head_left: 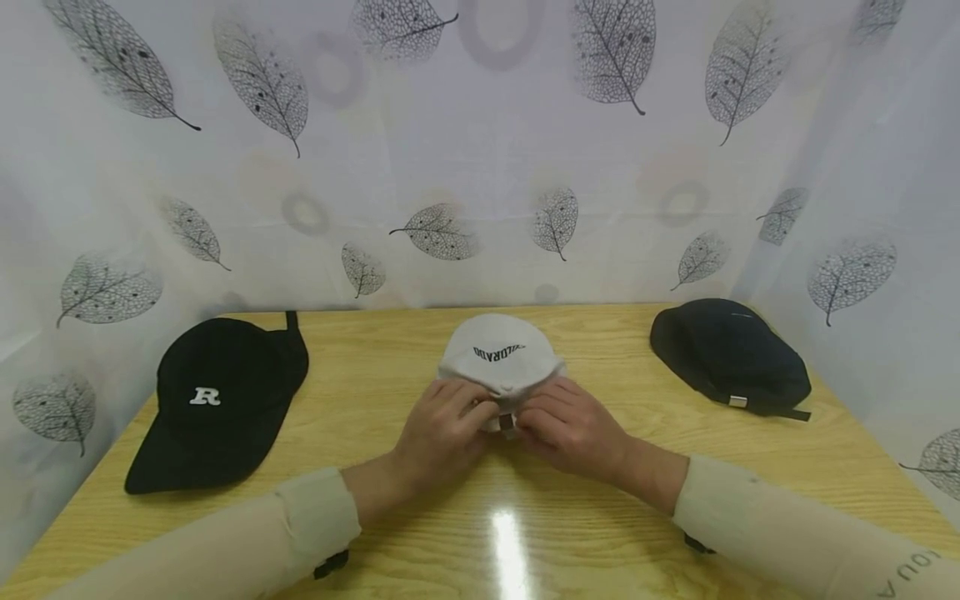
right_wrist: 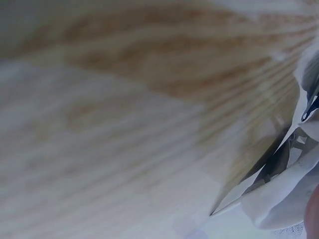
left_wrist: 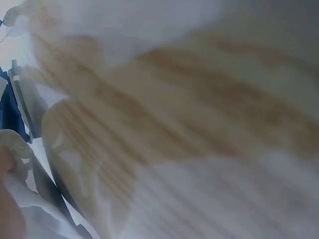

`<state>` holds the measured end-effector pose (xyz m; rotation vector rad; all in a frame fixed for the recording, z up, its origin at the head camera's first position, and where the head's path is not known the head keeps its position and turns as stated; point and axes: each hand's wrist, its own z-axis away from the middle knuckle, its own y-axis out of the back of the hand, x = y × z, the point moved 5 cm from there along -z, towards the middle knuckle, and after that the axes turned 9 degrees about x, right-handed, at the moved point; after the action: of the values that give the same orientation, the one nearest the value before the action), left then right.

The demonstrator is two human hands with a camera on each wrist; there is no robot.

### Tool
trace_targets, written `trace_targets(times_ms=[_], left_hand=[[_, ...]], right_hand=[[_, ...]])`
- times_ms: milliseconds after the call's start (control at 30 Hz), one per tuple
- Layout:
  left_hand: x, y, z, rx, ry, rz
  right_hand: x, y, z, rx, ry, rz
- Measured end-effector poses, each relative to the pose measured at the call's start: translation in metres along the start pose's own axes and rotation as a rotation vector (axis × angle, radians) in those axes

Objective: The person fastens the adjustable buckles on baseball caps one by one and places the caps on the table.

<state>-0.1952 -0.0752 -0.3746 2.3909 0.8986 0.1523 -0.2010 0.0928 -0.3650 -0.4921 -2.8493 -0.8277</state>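
Note:
A white cap [head_left: 498, 350] with dark arched lettering sits in the middle of the wooden table. My left hand [head_left: 447, 421] grips its near edge from the left, fingers curled over the fabric. On the other side my right hand [head_left: 573, 425] pinches the same edge. Between the two hands shows a small dark brown piece [head_left: 507, 422] on the cap's strap. The fingertips are partly hidden by the cap and the hands themselves. In the right wrist view, pale cap fabric [right_wrist: 279, 199] lies beside the hand at the right edge; both wrist views are mostly blurred tabletop.
On the left lies a black cap [head_left: 225, 400] with a white letter R, its brim toward the front. A dark cap [head_left: 727, 354] with a metal strap buckle lies at the right. A leaf-patterned curtain [head_left: 480, 150] hangs behind and beside the wooden table [head_left: 375, 350].

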Motion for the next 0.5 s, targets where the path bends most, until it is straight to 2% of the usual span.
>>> trace_targets(times_ms=[200,500], left_hand=[[0.0016,0.0011,0.0005,0.032,-0.025,0.016],[0.0048,0.0037,-0.0019,0.052,-0.039,0.087]], right_hand=[[-0.0001,0.0006,0.0018,0.018,0.020,-0.033],[-0.0042,0.0002,0.0055,0.010,0.144,0.046]])
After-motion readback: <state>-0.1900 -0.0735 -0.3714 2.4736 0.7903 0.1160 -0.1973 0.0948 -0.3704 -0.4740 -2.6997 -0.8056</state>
